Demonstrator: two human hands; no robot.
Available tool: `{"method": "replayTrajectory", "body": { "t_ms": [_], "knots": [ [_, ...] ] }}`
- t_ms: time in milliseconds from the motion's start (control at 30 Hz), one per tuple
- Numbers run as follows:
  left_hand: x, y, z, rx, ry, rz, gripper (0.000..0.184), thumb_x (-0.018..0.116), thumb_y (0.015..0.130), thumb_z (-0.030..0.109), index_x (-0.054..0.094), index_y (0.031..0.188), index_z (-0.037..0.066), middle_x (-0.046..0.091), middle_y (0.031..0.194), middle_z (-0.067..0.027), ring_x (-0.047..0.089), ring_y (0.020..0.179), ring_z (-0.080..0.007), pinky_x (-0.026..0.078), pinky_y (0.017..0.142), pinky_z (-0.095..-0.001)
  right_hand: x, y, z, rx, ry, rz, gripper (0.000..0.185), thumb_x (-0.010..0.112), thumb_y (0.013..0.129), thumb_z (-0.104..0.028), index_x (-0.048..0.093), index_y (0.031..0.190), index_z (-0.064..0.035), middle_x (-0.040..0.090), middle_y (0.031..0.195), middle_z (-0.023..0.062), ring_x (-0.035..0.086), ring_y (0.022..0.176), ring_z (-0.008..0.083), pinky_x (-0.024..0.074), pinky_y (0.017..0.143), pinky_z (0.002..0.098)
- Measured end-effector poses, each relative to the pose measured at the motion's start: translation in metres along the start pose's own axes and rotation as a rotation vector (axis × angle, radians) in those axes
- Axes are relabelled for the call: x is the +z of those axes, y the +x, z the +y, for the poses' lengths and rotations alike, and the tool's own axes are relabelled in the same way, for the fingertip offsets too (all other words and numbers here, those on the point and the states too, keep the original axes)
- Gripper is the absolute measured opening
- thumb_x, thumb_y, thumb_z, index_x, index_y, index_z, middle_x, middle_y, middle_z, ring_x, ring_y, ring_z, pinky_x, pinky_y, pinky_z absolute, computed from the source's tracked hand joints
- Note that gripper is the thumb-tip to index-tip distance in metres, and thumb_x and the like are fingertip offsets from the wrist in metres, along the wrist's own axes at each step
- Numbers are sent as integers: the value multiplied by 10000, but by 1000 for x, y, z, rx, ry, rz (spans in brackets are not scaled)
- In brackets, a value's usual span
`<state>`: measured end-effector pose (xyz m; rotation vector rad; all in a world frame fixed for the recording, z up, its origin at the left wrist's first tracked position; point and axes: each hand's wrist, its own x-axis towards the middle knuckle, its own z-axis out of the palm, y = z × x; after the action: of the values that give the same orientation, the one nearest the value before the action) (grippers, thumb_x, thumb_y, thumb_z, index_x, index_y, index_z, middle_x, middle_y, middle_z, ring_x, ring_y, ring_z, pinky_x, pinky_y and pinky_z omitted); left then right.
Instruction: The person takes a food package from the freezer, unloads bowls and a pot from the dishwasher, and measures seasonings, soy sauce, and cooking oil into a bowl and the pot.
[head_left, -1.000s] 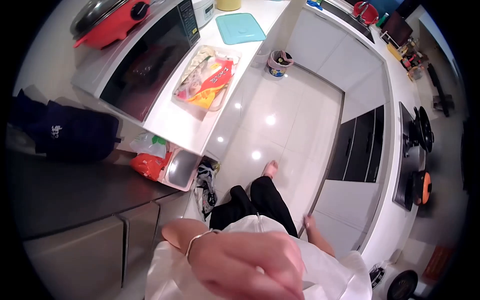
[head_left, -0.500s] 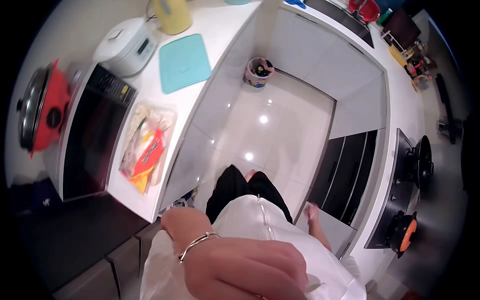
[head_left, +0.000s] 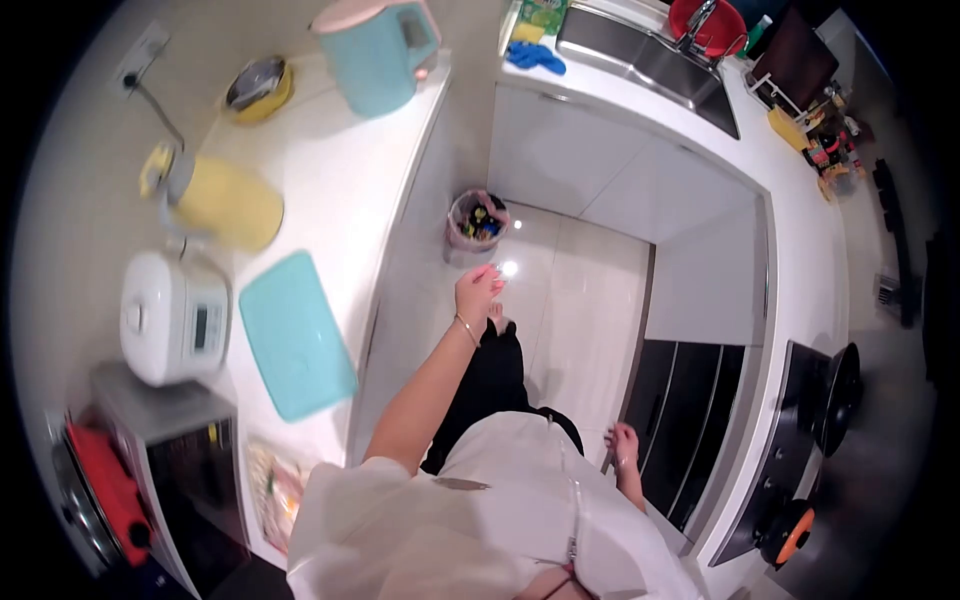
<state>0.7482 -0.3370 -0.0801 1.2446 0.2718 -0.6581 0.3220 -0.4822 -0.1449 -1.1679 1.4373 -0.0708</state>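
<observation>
Left hand (head_left: 476, 291) now stretches farther forward, near the lined, rubbish-filled bin (head_left: 462, 226), fingers bent, hold unclear; right hand (head_left: 624, 445) hangs half-open.

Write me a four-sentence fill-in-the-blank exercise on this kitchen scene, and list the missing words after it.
1. The left hand has a ____ around its wrist.
2. The right hand hangs beside drawer fronts coloured ____.
3. The bin just beyond the left hand stands on the ____.
4. The basin by the sink tap is coloured ____.

Missing words: bracelet; black; floor; red.
</observation>
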Motion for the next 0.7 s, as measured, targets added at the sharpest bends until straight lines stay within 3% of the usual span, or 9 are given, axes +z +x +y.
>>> {"method": "replayTrajectory", "body": {
  "t_ms": [133,200,267,333,367,467,500,600,700],
  "knots": [
    [3,161,-23,10,43,169,254,515,819,65,511,1051,-37,580,857,-76,561,663,-122,479,616,-242,0,-5,0,220,84,116,205,494,835,-210,491,982,-67,590,825,89,597,656,191,461,485,275],
    [-8,235,-60,113,368,346,285,513,791,28,494,1064,-48,577,854,-85,562,711,-148,471,635,-246,11,-18,-15,253,105,185,199,497,834,-206,490,981,-72,589,829,94,598,656,198,465,487,281],
    [-10,273,-62,92,415,344,314,522,756,3,494,1066,-43,576,845,-86,549,765,-168,461,644,-258,15,-20,-11,291,149,250,186,502,832,-197,496,965,-67,588,827,100,599,659,206,471,493,292],
    [-25,322,-80,-20,772,302,315,538,728,-12,512,1042,-20,577,857,-85,532,819,-170,454,665,-272,-12,23,96,206,192,187,176,510,830,-187,510,937,-47,591,818,100,599,665,209,478,505,302],
    [-39,352,-108,49,693,282,232,555,738,6,536,969,4,578,836,-77,542,759,-171,458,633,-281,-21,40,145,177,220,142,173,514,830,-182,517,923,-37,593,813,100,600,667,210,481,511,307],
    [-40,336,-90,30,461,402,180,601,742,145,581,812,-20,619,796,-128,595,740,-269,467,644,-339,-12,44,127,203,-129,115,190,528,824,-190,539,886,-11,595,759,91,599,672,194,484,522,295],
    [-40,324,-80,-41,317,377,174,621,740,166,575,770,1,608,752,-102,588,676,-229,467,598,-316,-6,50,118,215,-109,93,215,534,821,-210,555,889,-7,588,705,77,596,651,169,472,513,268],
    [-41,276,-46,-266,267,256,180,655,737,199,546,684,66,560,649,-39,539,537,-116,453,510,-233,51,7,-91,231,-313,139,243,535,818,-228,561,915,-6,584,703,72,594,626,159,456,498,254],
    [-47,227,-36,-322,254,182,199,646,754,228,536,707,69,555,668,-42,532,550,-116,467,522,-219,51,59,-96,184,-108,166,215,519,822,-206,546,917,-15,593,745,84,593,611,170,452,483,263]
  ]
}}
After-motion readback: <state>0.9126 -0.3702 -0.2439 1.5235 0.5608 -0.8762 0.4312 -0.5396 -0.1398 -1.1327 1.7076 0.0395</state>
